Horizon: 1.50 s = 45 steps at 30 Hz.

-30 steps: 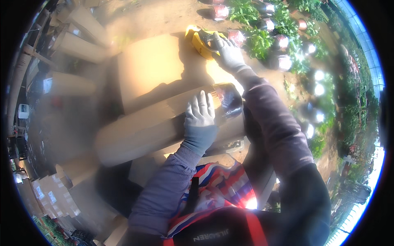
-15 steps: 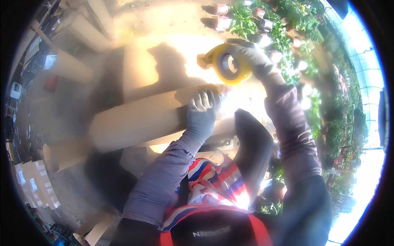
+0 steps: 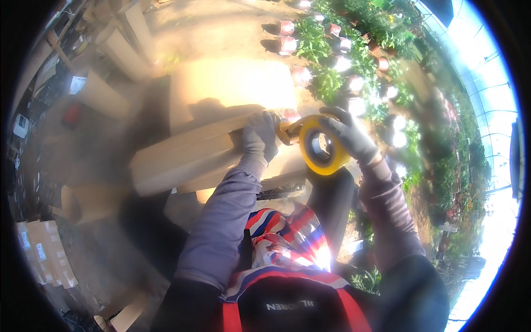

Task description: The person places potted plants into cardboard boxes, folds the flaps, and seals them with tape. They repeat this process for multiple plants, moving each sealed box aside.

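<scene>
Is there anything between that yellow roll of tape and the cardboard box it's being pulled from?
Nothing visible. The right hand holds the yellow tape roll just off the long cardboard box, and the left hand presses on the box's end.

Both hands wear grey knit gloves, the left hand (image 3: 260, 138) and the right hand (image 3: 348, 133) alike. Long, loose grey-purple sleeves (image 3: 221, 221) cover both arms to the wrists. A striped red, white and blue cloth (image 3: 282, 238) hangs at the chest above a black garment edged in red (image 3: 287, 307).
</scene>
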Tool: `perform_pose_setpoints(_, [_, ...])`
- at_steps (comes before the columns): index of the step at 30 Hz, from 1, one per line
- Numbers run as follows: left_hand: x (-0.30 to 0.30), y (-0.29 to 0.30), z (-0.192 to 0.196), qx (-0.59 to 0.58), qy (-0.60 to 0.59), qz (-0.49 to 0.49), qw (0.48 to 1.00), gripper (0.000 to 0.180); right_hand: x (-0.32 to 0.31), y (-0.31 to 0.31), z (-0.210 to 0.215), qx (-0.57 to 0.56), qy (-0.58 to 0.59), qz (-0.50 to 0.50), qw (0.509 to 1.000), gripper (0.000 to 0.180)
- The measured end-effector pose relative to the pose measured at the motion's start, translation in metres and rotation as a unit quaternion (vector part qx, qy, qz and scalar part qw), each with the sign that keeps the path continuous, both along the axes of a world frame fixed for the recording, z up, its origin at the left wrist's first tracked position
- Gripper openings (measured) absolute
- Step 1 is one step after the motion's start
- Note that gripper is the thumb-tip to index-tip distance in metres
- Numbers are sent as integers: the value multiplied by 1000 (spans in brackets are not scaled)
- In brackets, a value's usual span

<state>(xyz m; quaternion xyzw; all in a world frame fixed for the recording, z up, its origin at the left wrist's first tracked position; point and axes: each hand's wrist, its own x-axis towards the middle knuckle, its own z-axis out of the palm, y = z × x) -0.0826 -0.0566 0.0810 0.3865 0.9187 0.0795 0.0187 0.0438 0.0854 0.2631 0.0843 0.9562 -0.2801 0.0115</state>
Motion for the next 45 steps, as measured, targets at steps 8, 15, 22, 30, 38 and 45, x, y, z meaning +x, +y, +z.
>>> perform_pose_setpoints(8, [-105, 34, -23, 66, -139, -30, 988, 51, 37, -37, -51, -192, 157, -209, 946, 57])
perform_pose_setpoints(15, [-197, 37, 8, 59, -521, -113, 844, 71, 62, -68, -72, -350, 165, -223, 895, 57])
perform_pose_setpoints(22, [-238, 43, 8, -5, -552, -60, 832, 76, 6, -51, -120, -191, 211, -187, 940, 61])
perform_pose_setpoints(30, [-202, 42, -53, 40, -728, -166, 664, 76, 60, -61, -90, -203, 179, -269, 924, 64])
perform_pose_setpoints(38, [-100, 50, -44, -25, -686, -236, 688, 74, 135, -87, -53, -328, 64, -346, 877, 67])
perform_pose_setpoints(45, [-91, 24, 56, -44, -175, -212, 961, 73, 43, -42, -56, -222, 156, -268, 924, 58])
